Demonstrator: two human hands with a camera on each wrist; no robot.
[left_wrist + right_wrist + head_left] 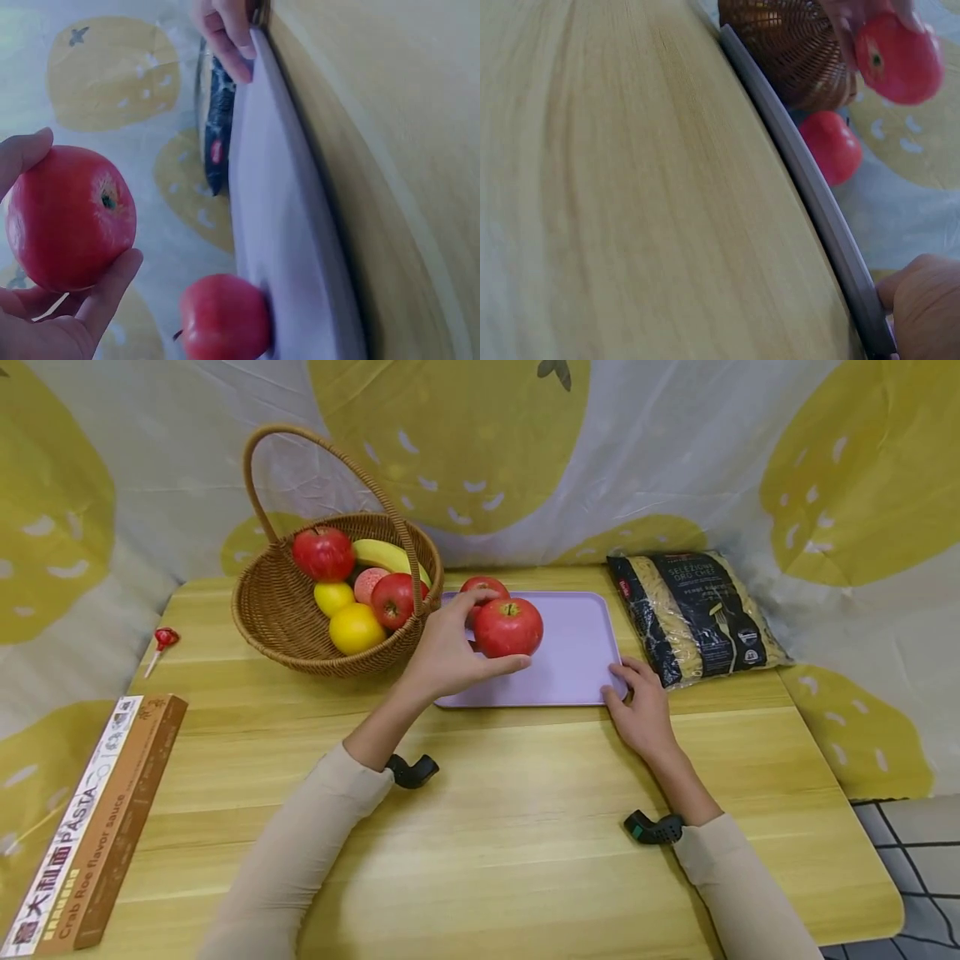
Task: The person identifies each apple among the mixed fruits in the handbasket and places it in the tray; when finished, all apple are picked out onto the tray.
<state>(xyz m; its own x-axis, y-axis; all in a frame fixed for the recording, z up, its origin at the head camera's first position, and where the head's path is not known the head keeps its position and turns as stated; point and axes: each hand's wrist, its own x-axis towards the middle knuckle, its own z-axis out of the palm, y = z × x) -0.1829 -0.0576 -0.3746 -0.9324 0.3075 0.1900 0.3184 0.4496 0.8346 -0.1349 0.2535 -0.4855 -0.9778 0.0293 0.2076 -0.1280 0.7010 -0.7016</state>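
My left hand (pixel 450 647) holds a red apple (pixel 509 627) over the purple tray (pixel 573 647), thumb on the near side and fingers behind. In the left wrist view that apple (pixel 71 217) sits between thumb and fingers, raised off the tray. A second red apple (pixel 225 318) rests on the tray, partly hidden by the left hand in the head view. At the tray's right edge, my right hand (pixel 643 710) grips the rim with thumb and fingers. The right wrist view shows this hand (pixel 928 307) at the end of the tray's edge (pixel 810 176).
A wicker basket (pixel 277 618) with apples, a banana, yellow fruit and a pink ball-like item stands left of the tray. A pasta bag (pixel 697 614) lies to the right. A lollipop (pixel 165 638) and a long pasta box (pixel 112 810) lie at the left.
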